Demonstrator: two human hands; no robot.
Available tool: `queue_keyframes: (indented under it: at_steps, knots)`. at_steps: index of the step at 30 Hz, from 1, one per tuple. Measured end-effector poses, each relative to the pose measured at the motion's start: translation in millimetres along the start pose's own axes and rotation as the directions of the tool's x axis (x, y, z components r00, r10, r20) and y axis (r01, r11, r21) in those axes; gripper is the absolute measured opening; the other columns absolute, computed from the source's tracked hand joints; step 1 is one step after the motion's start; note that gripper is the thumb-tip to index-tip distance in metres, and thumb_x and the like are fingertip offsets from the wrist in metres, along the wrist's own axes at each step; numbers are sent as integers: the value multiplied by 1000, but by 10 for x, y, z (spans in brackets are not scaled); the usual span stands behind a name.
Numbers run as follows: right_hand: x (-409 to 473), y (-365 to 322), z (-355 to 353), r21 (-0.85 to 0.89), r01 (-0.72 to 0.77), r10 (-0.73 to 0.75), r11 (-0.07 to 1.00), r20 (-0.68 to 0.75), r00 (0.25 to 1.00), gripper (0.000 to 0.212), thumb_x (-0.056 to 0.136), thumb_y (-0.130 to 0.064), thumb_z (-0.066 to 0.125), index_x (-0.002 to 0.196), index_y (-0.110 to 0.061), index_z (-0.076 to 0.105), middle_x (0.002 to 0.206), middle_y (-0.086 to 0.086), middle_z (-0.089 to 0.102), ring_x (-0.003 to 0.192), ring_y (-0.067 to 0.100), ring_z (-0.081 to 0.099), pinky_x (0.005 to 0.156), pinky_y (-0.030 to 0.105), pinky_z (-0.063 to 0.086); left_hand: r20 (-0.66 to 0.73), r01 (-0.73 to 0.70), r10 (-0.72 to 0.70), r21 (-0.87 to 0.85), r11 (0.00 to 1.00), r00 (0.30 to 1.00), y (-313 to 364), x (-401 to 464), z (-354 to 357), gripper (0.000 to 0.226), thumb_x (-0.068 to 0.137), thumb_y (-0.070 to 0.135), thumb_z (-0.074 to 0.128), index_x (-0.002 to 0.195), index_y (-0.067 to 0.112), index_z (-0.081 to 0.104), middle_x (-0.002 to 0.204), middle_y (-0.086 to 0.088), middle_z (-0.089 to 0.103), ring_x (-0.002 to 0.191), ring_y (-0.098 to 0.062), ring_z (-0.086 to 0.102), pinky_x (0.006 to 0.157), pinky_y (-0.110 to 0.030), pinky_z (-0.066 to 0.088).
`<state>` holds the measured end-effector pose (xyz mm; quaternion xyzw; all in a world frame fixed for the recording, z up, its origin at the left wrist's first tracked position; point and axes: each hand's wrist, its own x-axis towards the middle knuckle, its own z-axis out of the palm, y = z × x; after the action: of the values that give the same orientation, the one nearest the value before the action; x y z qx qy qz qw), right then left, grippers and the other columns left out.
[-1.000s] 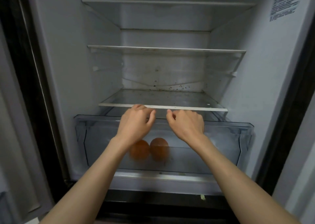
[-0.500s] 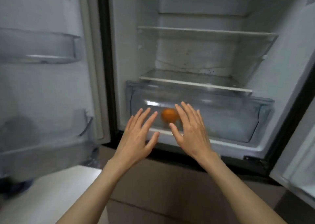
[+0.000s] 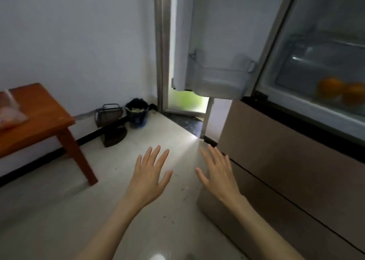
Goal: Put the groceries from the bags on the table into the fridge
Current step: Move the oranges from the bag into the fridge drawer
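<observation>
My left hand (image 3: pixel 151 173) and my right hand (image 3: pixel 218 172) are held out over the floor, fingers spread and straight, holding nothing. The fridge (image 3: pixel 276 141) stands open at the right. Two oranges (image 3: pixel 339 90) lie in its clear drawer (image 3: pixel 296 66), blurred. At the far left a wooden table (image 3: pixel 43 113) carries a pinkish plastic bag (image 3: pixel 9 114), only partly in view. Both hands are well away from the table and the drawer.
The fridge door (image 3: pixel 217 42) hangs open with a door bin (image 3: pixel 219 72). A dark bucket (image 3: pixel 137 111), a wire basket (image 3: pixel 108 114) and a dark dustpan (image 3: pixel 115 134) sit on the floor by the wall. Pale tiled floor (image 3: pixel 59 210) lies between me and the table.
The view has swung left from the fridge interior toward the table. Both hands left the drawer's rim, opened and drew back over the floor.
</observation>
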<state>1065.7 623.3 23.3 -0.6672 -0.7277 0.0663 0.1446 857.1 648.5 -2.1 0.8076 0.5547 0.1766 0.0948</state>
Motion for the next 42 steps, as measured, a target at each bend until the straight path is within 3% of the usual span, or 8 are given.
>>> queue_keyframes:
  at_steps: [3,10,14,20,32,38,42]
  knots:
    - [217,-506,287,2,122,-122,993,93,988,60,97,-46,34,148,-27,11,158,1,6,145,18,0,117,43,1,-38,156,-156,-2,988,987,-482,-299,-176,61,94,49,34,148,28,13,157,-3,11,145,-22,5,117,-42,6]
    - [878,-1652,760,94,320,-332,943,161,929,57,96,-42,38,147,-23,20,157,3,15,144,18,11,118,40,12,-127,458,-461,-53,888,878,-1438,-566,-568,55,96,41,37,146,25,19,156,-2,14,144,-17,6,116,-36,8]
    - [1415,-2179,1126,128,423,-441,897,205,874,56,96,-41,40,146,-22,24,155,5,19,143,20,16,116,36,17,-103,543,-543,-31,839,834,-1958,-461,-702,54,97,39,35,146,25,19,157,0,11,145,-17,2,118,-37,7]
    - [2222,-2845,1442,225,450,-497,864,236,835,57,94,-41,44,145,-19,28,153,6,27,141,20,22,116,35,20,-145,658,-650,11,753,746,-2768,-200,-1058,55,97,39,35,147,27,16,157,0,9,144,-16,-1,116,-36,2]
    - [3343,-4152,2020,252,599,-649,760,236,723,60,94,-44,44,146,-20,25,154,7,22,143,23,16,116,38,14,-195,770,-757,-9,637,624,-4098,-40,-1430,55,97,37,36,147,24,16,157,-3,8,145,-17,-1,118,-39,5]
    - [3880,-4923,2463,252,615,-665,747,269,697,60,94,-43,44,146,-23,22,156,4,17,144,23,10,116,39,11,-200,772,-760,-32,635,618,-5151,125,-1591,56,97,39,37,147,25,16,157,-2,8,145,-17,2,118,-38,7]
    - [4257,-5538,2739,309,585,-658,750,248,711,55,95,-41,44,144,-20,29,152,6,26,141,22,21,113,34,20,-230,735,-726,-57,675,648,-5912,270,-1788,53,96,37,39,145,21,25,154,-3,20,143,-20,15,116,-39,18]
